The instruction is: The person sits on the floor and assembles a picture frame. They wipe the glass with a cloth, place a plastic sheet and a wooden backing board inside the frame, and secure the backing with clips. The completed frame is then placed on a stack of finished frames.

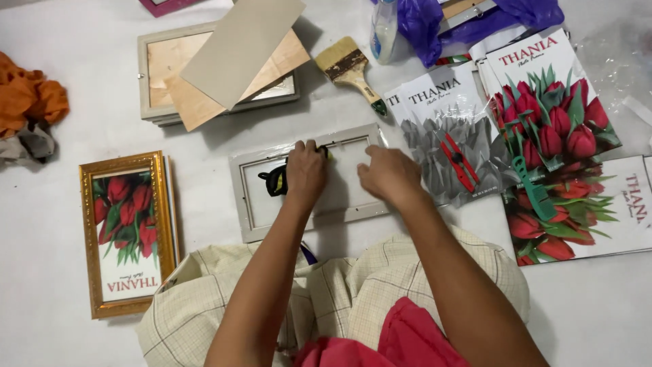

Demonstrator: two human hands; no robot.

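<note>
A: What fills the view?

B: A pale floor (pixel 61 340), seen from above, with a person seated on it, knees in checked cloth. At the right, 3 glossy tulip prints (pixel 557 129) fan out. At the upper left a stack of grey frames (pixel 153 75) carries thin wood backing boards.

A: And the work itself?

B: A grey picture frame (pixel 244 197) lies flat just ahead of the knees, long axis running left to right, its rails matte and its middle under shiny clear film. Both hands rest on it. The left hand (pixel 305 173) sits over the centre, fingers curled down on a small black and yellow object (pixel 275 180), too hidden to name. The right hand (pixel 390 175) presses near the right end, fingers bent and together on the surface, gripping nothing visible.

A: Smaller things?

B: A finished gold frame (pixel 88 238) with a tulip print lies to the left, an orange cloth (pixel 30 98) beyond it. A worn paintbrush (pixel 350 71) lies above the frame, a red clip (pixel 456 162) and a green clip (pixel 533 190) on the prints.
</note>
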